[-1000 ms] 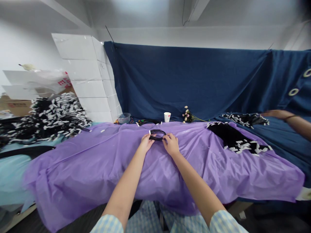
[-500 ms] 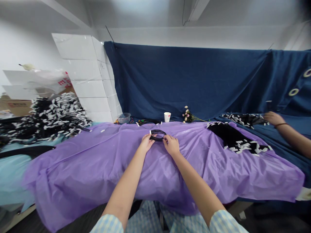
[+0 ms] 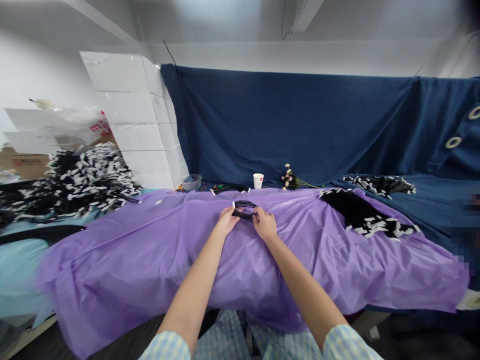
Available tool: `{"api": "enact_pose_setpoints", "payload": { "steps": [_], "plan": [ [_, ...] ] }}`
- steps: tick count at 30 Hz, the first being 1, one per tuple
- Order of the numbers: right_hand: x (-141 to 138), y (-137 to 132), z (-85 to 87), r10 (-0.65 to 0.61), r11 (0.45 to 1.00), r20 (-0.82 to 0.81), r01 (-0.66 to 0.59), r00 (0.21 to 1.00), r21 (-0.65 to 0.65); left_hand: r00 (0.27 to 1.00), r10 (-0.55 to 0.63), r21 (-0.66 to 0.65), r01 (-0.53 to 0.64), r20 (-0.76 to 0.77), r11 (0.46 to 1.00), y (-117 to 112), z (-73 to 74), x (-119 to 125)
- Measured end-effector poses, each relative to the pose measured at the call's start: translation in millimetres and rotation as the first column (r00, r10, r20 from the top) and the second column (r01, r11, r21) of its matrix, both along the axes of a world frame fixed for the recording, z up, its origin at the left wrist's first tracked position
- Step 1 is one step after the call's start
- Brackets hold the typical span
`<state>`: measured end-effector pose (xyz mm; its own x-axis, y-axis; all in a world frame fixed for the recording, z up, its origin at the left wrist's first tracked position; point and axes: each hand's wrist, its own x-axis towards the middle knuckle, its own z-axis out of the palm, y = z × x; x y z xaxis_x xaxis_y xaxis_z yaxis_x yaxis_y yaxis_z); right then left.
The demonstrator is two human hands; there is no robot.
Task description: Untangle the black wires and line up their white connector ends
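Observation:
A coil of thin black cable [image 3: 245, 204] with a white end piece is held between my two hands, just above the purple cloth [image 3: 150, 250]. My left hand [image 3: 226, 221] is closed on the coil's left side, close to the white end. On the right side of the loop, my right hand [image 3: 265, 223] pinches the strands with its fingertips. A flat bundle of black cables with white ends [image 3: 354, 212] lies on the cloth to the right of my hands.
A large heap of black cables with white ends [image 3: 90, 175] stands at the left, beside stacked white boxes [image 3: 138, 120]. Along the back are a clear bowl [image 3: 192, 183], a paper cup [image 3: 258, 180] and flowers [image 3: 290, 178]. Another cable bundle [image 3: 382, 185] lies at the far right.
The other person's hand and forearm at the right have drawn away from the far cable bundle. My hands keep the coil in nearly the same place, its loop turned slightly.

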<state>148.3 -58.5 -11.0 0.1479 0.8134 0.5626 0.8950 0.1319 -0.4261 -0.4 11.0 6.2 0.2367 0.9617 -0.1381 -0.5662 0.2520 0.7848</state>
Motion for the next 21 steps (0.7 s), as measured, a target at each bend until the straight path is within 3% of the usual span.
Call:
{"api": "enact_pose_setpoints", "payload": {
  "steps": [9, 21],
  "plan": [
    [7.1, 5.3, -8.0, -0.081, 0.996, -0.292, 0.092, 0.953, 0.023, 0.998, -0.066, 0.014, 0.066, -0.024, 0.998, -6.9, 2.8, 2.0],
    [13.0, 10.6, -12.2, 0.146, 0.976, -0.536, -0.033, 0.832, 0.215, 0.996, -0.081, 0.054, 0.084, -0.045, 0.995, -8.8, 2.4, 1.5]
  ]
}}
